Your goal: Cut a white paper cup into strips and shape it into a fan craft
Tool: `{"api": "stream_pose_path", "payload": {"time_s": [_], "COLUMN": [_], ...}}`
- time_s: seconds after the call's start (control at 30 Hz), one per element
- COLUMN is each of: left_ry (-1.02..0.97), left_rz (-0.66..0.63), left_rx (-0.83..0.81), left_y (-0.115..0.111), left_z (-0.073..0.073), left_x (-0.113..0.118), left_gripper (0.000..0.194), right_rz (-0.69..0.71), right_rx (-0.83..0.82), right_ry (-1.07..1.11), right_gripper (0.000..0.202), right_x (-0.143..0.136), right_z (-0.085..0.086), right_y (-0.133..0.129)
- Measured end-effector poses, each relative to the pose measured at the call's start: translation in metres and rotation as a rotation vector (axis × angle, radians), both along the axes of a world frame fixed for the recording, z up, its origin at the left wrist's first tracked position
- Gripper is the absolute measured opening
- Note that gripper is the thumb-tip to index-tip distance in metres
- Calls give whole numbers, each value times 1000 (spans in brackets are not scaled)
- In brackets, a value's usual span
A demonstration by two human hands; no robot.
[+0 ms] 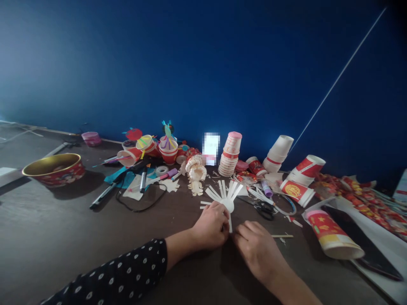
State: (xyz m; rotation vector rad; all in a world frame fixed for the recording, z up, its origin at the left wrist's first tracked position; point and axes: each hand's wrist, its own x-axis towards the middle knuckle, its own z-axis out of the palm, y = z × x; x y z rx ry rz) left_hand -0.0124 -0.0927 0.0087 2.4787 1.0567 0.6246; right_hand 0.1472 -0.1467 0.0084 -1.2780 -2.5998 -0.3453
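Note:
A white paper cup cut into strips (228, 204) lies flat on the dark table, its strips fanned out around the round base. My left hand (211, 224) is closed on its near left side, fingers curled over the strips. One strip runs down toward me between both hands. Close to that strip's end is my right hand (258, 248), its fingers curled together; what they pinch is hidden. A thin wooden stick (284, 236) shows just right of my right hand, and I cannot tell whether the hand holds it. Black-handled scissors (265, 209) lie beyond it.
A red and gold bowl (60, 176) stands at left. Markers (143, 180), tape (162, 170) and paper scraps lie farther in. Stacked paper cups (230, 154) stand along the blue wall (203, 76). At right, a red cup (332, 233) lies beside a dark phone-like slab (365, 245).

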Motion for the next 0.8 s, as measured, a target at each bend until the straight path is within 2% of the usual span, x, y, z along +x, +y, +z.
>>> {"api": "stream_pose_path", "payload": {"time_s": [0.37, 0.53, 0.7, 0.8], "left_ry": [-82, -133, -90, -30], "left_rz": [-20, -70, -139, -145], "left_rx": [-39, 31, 110, 138], "left_y": [1, 2, 1, 0], "left_z": [-7, -6, -6, -6], "left_x": [-6, -12, -12, -11], "left_gripper": [6, 17, 7, 7], "right_rz": [-31, -28, -55, -66], "right_rx": [-15, -46, -59, -49], "right_ry": [-10, -19, -36, -33], "right_gripper": [19, 18, 17, 19], "right_x": [-2, -2, -2, -2], "right_z": [1, 2, 1, -1], "right_y": [-1, -1, -1, -1]}}
